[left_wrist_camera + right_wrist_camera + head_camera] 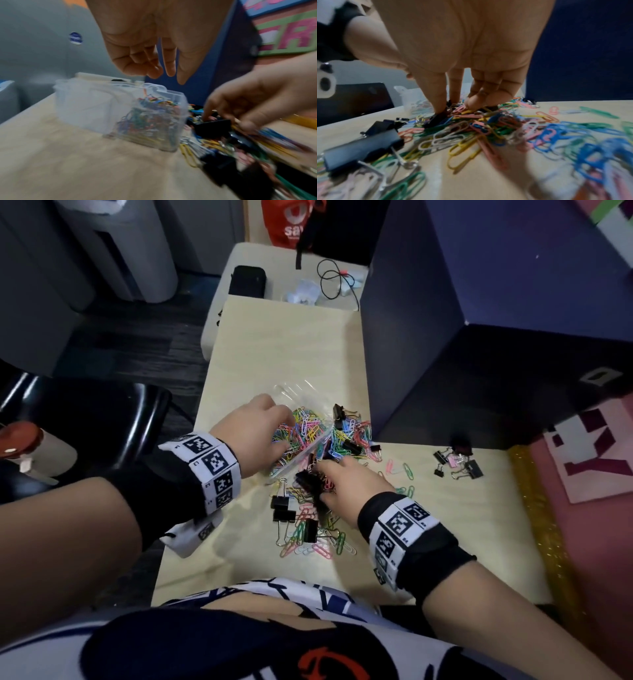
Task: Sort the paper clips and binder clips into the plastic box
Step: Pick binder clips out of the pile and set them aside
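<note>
- The plastic box (294, 402) is clear, thin-walled and rounded at its corners; it stands on the pale wood-grain table (284, 344) near the middle, and its near compartment holds a tangle of wire paper clips, while the far part looks bare; in the head view its long axis seems to run from near-left to far-right, though glare blurs the far edge.
- The loose paper clips (318, 542) are thin bent-wire loops coated in pink, yellow, green, blue and white; they lie flat in a heap just right of and in front of the box, pointing every way.
- The binder clips (284, 510) are matte black folded wedges with silver wire handles; several lie among the heap, handles splayed to the near side; a second small group (459, 462) lies well apart to the right, one of them pink.
- The left hand (255, 428) hangs over the box, palm down; in the left wrist view its fingers (137, 63) are loosely curled and hold nothing.
- The right hand (356, 482) reaches down into the heap; in the right wrist view its fingertips (440, 108) press on a black binder clip (436, 119) and on the paper clips beside it; whether they grip it I cannot tell.
- A navy partition (428, 320) stands along the table's right side.
</note>
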